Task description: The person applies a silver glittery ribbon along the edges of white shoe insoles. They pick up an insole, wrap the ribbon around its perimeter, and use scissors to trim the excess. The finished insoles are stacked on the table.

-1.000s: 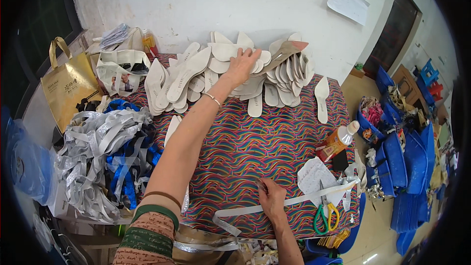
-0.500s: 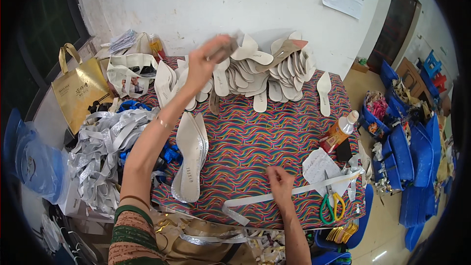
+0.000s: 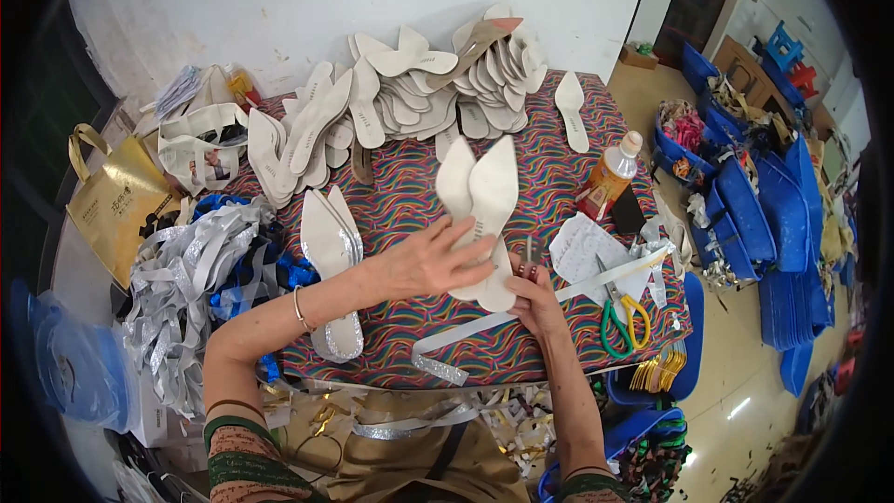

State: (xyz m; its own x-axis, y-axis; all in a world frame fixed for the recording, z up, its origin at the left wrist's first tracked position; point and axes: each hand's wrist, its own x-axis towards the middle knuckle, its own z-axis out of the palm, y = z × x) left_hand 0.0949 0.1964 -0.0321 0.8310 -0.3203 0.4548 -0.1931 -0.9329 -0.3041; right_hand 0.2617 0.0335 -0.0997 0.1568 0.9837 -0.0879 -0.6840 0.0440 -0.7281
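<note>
Two white pointed shoe insoles (image 3: 492,188) are held up over the middle of the table, toes pointing away from me and overlapping at the heels. My left hand (image 3: 433,256) lies across their waist with its fingers wrapped over them. At the heel end my right hand (image 3: 538,303) grips their edge; a small grey metal piece (image 3: 531,250) shows by its fingers, its kind unclear. A silver glitter strip (image 3: 466,331) lies on the table, running beneath my right hand. Left of the hands rests a small stack of insoles (image 3: 328,228) with glitter-covered edges.
A large heap of insoles (image 3: 410,98) lies along the wall, and a single insole (image 3: 572,112) lies apart. At the right are a drink bottle (image 3: 610,172), paper (image 3: 582,247) and scissors (image 3: 616,312). Silver strips (image 3: 186,284) pile up at the left. Blue bins (image 3: 745,224) stand beyond.
My left hand has come back from the heap to the table's middle with insoles. My right hand has risen from the table and now meets it at the heels. The view has shifted.
</note>
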